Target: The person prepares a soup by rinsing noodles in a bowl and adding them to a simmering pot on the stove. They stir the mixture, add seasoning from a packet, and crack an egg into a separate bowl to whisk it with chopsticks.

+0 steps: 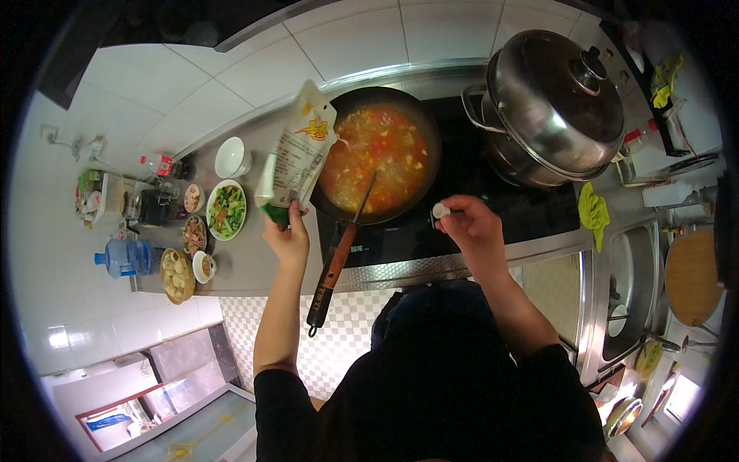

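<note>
My left hand (287,237) grips the lower end of a printed plastic seasoning pouch (297,153). The pouch leans over the left rim of a dark wok (430,124), its spout pointing at the food. Reddish-orange soup (384,150) with tomato and pale egg-like bits fills the wok. A spatula or ladle with a brown handle (345,245) rests in the soup, its handle lying along the wok's handle. Over the front of the black cooktop, my right hand (476,231) pinches a small white cap (441,211) between its fingers.
A large lidded steel pot (554,110) stands right of the wok. Left on the counter are a plate of greens (226,209), a white bowl (232,157), a basket of pale food (176,276) and a blue water jug (124,257). A green cloth (593,216) lies near the sink (649,254).
</note>
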### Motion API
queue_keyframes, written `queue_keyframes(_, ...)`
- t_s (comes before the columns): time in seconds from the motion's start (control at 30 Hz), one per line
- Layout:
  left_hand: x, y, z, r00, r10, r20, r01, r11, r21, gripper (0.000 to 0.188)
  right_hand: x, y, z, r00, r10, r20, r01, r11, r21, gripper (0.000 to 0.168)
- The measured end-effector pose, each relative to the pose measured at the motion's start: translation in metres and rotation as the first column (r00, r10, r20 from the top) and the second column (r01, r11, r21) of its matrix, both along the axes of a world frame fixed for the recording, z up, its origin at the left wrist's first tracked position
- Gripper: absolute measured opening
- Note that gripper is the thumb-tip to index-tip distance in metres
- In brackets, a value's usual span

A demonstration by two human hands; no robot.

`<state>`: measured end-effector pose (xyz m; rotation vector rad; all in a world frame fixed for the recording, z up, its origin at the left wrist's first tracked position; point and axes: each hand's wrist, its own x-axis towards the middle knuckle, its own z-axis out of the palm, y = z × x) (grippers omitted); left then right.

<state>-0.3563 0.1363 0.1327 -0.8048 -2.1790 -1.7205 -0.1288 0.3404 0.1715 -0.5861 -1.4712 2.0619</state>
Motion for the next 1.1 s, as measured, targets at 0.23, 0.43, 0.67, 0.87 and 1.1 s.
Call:
queue_keyframes(0.23, 0.03, -0.007, 0.056, 0.669, -0.226, 0.708, -0.136, 0.899, 0.416, 0.026, -0.072, 0.009, 0.033, 0.982, -0.151, -0.11, 0.187, 0.77, 0.61, 0.02)
queue_keyframes(0.43, 0.063, -0.019, 0.091, 0.25, -0.465, 0.849, -0.248, 0.817, 0.52, 0.026, -0.105, 0.001, 0.058, 0.974, -0.113, -0.198, 0.228, 0.529, 0.817, 0.022)
queue_keyframes(0.67, 0.083, -0.028, 0.095, 0.266, -0.475, 0.839, -0.149, 0.84, 0.522, 0.024, -0.101, -0.011, 0.065, 0.962, -0.051, -0.268, 0.262, 0.437, 0.86, 0.02)
queue_keyframes(0.87, 0.093, -0.025, 0.112, 0.357, -0.448, 0.82, -0.033, 0.871, 0.491, 0.021, -0.087, -0.009, 0.078, 0.973, -0.045, -0.225, 0.228, 0.296, 0.928, 0.017)
queue_keyframes(1.1, 0.089, -0.029, 0.112, 0.504, -0.491, 0.71, 0.104, 0.851, 0.515, 0.025, -0.074, -0.024, 0.09, 0.997, -0.067, -0.048, 0.074, 0.473, 0.878, 0.02)
